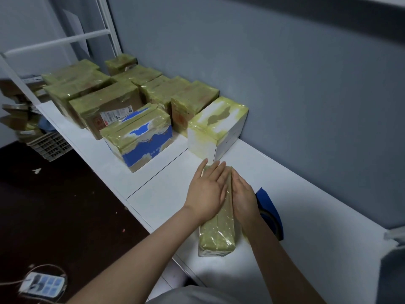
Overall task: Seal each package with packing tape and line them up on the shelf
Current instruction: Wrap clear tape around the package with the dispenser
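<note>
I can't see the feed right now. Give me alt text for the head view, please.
The left hand and right hand press flat on a long tape-wrapped package lying on the white shelf. A blue tape dispenser sits just right of the right hand. Farther along, taped packages stand grouped against the grey wall.

From the package (219,235), nine o'clock is left free; twelve is blocked by a white box (219,123), three by a tape dispenser (270,205).
</note>
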